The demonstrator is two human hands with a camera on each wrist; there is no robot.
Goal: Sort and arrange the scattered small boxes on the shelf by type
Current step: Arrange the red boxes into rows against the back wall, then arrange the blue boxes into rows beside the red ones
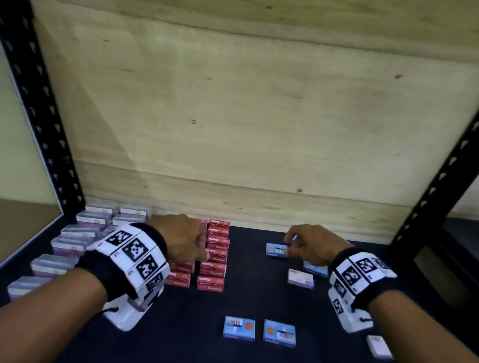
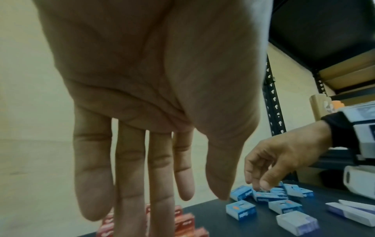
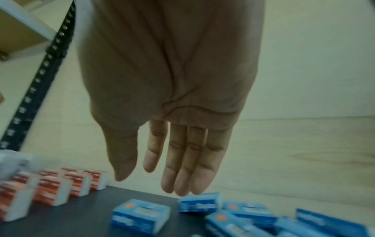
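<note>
Pale plywood [image 1: 251,111] with a few dark knots backs the bay, and black punched-steel uprights [image 1: 36,104] frame it on either side; beyond the right upright the left wrist view shows cardboard cartons [image 2: 349,75] on a neighbouring rack. Underfoot for the boxes is a dark, matte shelf board [image 1: 187,345].

Along the left edge lie two rows of purple-and-white boxes [image 1: 69,243]. Just beside them stand two columns of red staple boxes [image 1: 213,261], packed touching one another. Blue boxes [image 1: 260,330] are scattered on the right: two lie side by side near the front, one sits farther back, and more cluster under the right hand. Two loose purple-and-white boxes [image 1: 301,277] lie among the blue ones, one mid-shelf and one at the front right edge.

Left hand [image 1: 184,241] hovers over the red columns, fingers straight and slightly spread, holding nothing. Right hand [image 1: 310,244] hangs above the rear blue cluster, fingers relaxed and pointing down, close to the boxes; whether they touch one I cannot tell.
</note>
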